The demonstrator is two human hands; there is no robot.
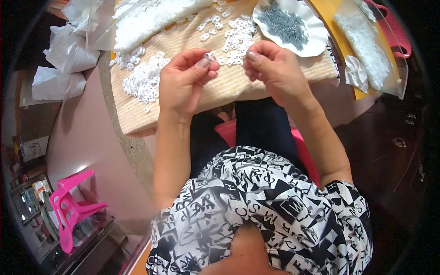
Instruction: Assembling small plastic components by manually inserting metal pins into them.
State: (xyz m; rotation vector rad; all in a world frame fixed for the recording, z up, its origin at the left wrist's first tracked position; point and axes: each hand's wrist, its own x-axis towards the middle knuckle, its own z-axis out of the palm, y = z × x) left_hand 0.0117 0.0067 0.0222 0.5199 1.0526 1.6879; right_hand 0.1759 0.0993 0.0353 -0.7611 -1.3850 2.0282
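My left hand (185,78) is raised over the cloth-covered work surface (192,36), its thumb and forefinger pinching a small white plastic piece (210,56). To its right, my right hand (282,71) is also closed in a pinch, and whatever is between those fingertips is too small to make out. The two hands are apart. Left of my left hand lies a heap of white two-holed plastic pieces (143,85). More white pieces (238,36) are scattered beyond and between the hands. Just past my right hand stands a white scalloped dish (316,36) holding many small grey rod-like parts (284,23).
A clear tray of white pieces (142,27) sits at the far left, with white plastic bags (66,52) beside it. At the far right is a clear bag of white parts (366,50) near crumpled paper (356,73). A pink stool (73,206) stands at lower left.
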